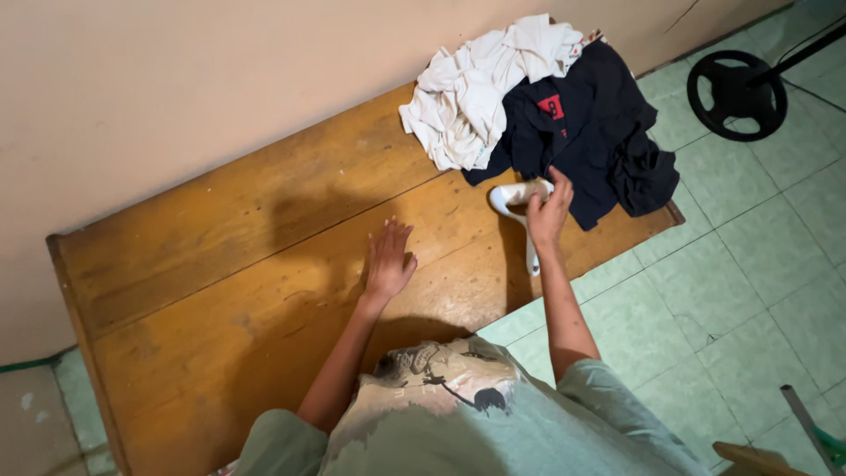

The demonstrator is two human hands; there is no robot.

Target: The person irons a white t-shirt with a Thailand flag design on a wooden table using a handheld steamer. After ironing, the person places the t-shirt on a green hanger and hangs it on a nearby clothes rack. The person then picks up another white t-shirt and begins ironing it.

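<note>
My left hand [389,258] lies flat and open on the bare top of a wooden table [220,264], fingers spread. My right hand [548,211] rests on a white clothes iron [511,199] that sits on the table, its white cord or handle running toward the table's near edge. Just beyond the iron lies a dark navy garment [599,123] with a red patch. A crumpled white garment [480,88] lies beside it against the wall.
A beige wall runs along the table's far side. Green floor tiles [740,291] lie to the right. A black round fan base [736,92] stands on the floor at top right. A wooden object's corner [749,458] shows at bottom right.
</note>
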